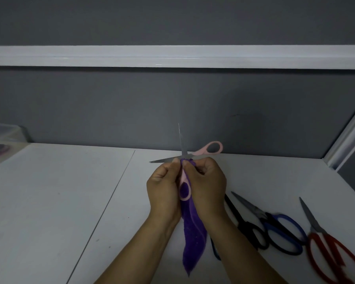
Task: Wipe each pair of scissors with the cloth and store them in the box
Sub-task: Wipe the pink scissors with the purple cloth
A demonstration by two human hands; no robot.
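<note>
1. No txt, label, brand, no. or sign can be read anywhere in the head view.
2. Pink scissors [199, 152], black scissors [246, 226], blue scissors [272, 219] & red scissors [313, 224] on the bench [59, 201]: too dim & blurred for any stamp to be made out.
3. Box [2, 144], far left: blurred, nothing legible.
</note>
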